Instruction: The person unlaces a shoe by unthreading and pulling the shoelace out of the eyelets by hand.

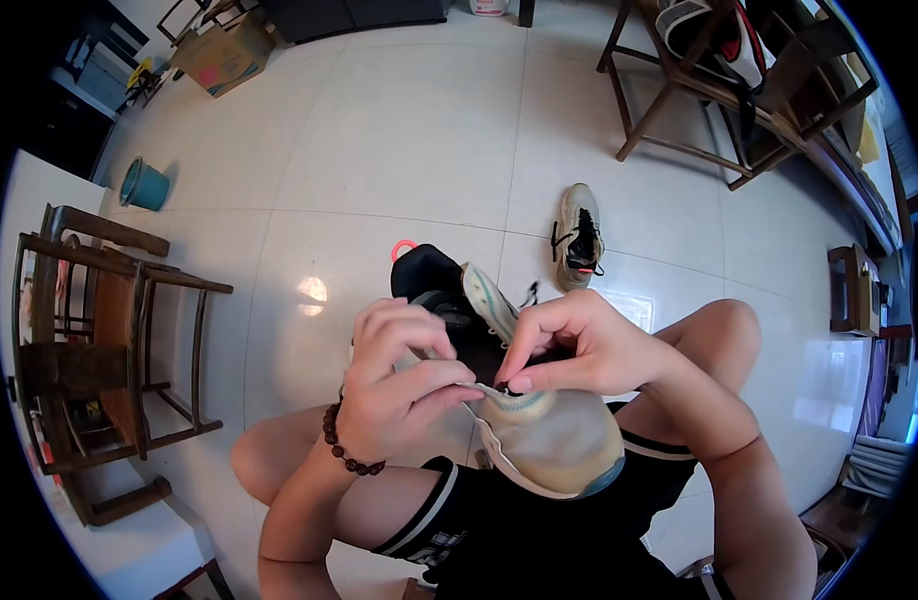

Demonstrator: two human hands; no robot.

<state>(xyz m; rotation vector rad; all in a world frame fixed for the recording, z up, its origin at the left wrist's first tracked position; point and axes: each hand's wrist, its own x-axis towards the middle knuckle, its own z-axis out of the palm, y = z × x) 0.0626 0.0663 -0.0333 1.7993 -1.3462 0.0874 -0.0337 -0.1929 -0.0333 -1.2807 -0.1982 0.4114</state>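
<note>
A beige sneaker (564,440) rests over my lap, its toe pointing toward me and its black collar (424,270) with a pinkish-orange loop (405,247) facing away. My left hand (399,375), with a beaded bracelet (341,450) on the wrist, pinches the edge of the upper near the lace holes. Right beside it, my right hand (584,350) has thumb and forefinger closed on a bit of black shoelace (509,390) at the base of the opening. A lace end (531,293) sticks up beyond the side flap (487,300). My fingers partly hide the lace holes.
A matching sneaker (579,235) with black laces lies on the tiled floor ahead. Wooden chairs stand at the left (119,340) and upper right (669,90). Farther off are a teal bucket (145,186) and a cardboard box (224,55).
</note>
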